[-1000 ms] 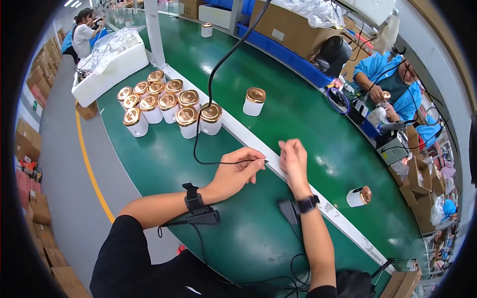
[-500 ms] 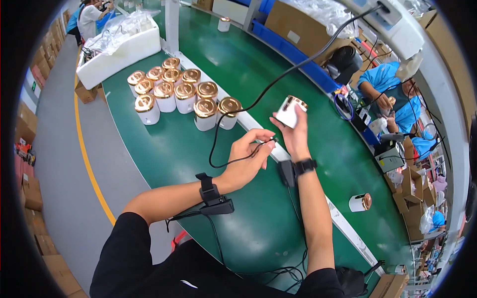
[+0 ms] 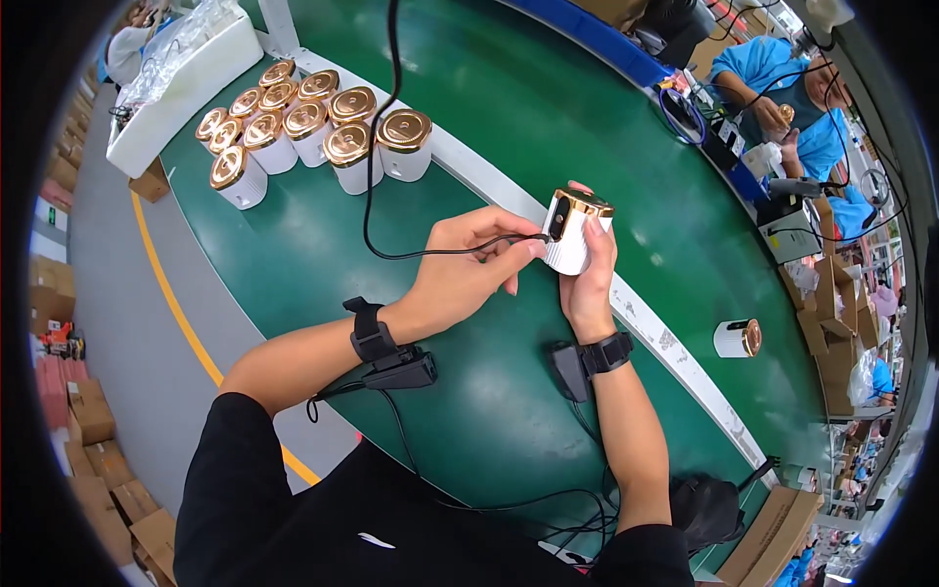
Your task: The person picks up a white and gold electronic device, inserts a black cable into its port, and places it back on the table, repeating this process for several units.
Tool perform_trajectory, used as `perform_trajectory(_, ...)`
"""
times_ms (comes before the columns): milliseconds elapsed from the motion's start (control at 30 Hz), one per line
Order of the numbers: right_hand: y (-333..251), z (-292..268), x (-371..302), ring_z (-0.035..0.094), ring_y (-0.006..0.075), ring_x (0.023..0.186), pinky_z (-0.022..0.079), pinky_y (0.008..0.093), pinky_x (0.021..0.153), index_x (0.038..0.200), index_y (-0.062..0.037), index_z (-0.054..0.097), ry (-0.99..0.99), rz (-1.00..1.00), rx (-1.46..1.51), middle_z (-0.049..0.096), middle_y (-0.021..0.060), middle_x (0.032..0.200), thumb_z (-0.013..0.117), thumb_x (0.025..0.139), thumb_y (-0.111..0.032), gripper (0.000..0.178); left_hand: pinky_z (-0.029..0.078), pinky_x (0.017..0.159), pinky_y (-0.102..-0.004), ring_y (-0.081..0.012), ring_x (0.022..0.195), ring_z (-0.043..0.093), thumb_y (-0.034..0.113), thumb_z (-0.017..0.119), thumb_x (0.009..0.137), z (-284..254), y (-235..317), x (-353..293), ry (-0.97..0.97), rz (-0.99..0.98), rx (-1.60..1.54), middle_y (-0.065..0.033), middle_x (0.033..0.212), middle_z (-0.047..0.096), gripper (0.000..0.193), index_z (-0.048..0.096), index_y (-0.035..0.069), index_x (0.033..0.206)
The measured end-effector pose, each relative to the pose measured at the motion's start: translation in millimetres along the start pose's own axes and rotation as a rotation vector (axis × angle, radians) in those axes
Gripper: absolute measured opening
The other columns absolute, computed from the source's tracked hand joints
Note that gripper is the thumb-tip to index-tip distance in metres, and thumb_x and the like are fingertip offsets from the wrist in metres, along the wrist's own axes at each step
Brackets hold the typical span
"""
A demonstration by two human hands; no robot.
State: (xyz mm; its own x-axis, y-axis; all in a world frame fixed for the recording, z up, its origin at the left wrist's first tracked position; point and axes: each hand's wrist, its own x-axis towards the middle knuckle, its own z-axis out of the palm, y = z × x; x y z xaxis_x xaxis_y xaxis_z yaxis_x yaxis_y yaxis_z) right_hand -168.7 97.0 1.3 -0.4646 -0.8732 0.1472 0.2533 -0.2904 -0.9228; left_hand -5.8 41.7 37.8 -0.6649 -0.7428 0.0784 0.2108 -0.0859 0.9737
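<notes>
Since cable (image 3: 394, 64) neared canister (image 3: 577, 235), hands (image 3: 469, 264) (image 3: 589, 284) grasping both, left pinching cable, right canister

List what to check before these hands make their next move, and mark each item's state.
1. Canister gripped in the right hand: ok.
2. Cable pinched near its end by the left hand: ok.
3. Dark panel on the canister uncovered by fingers: ok.
4. Cable tip seated in the canister: cannot tell; it is too small and partly hidden at the fingertips.
5. Cable clear of the grouped canisters: cannot tell; it crosses in front of one in this view.
6. Lone canister at the right apart from both hands: ok.
</notes>
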Motion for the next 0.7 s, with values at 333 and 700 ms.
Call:
perform_trajectory(333, -4, -2, -1, 0.057, 0.0164, 0.102, 0.046, 0.0288, 0.089, 0.129, 0.0007, 0.045, -0.046, -0.017, 0.005, 0.058, 0.012, 0.117, 0.054, 0.092, -0.027, 0.047, 0.042, 0.049, -0.0197, -0.0074, 0.058, 0.058, 0.005, 0.063, 0.091, 1, -5, 2, 0.005, -0.007, -0.031, -0.0094, 0.09, 0.07, 0.014, 0.063, -0.002, 0.103)
perform_trajectory(700, -2, -1, -3, 0.058, 0.0149, 0.098, 0.047, 0.0282, 0.084, 0.127, 0.0016, 0.046, -0.032, -0.083, -0.12, 0.059, 0.0109, 0.11, 0.059, 0.091, -0.026, 0.047, 0.041, 0.047, -0.0192, -0.0087, 0.057, 0.059, 0.005, 0.063, 0.092, -2, -12, 3, 0.008, 0.003, 0.058, -0.0113, 0.089, 0.071, 0.012, 0.065, -0.002, 0.102)
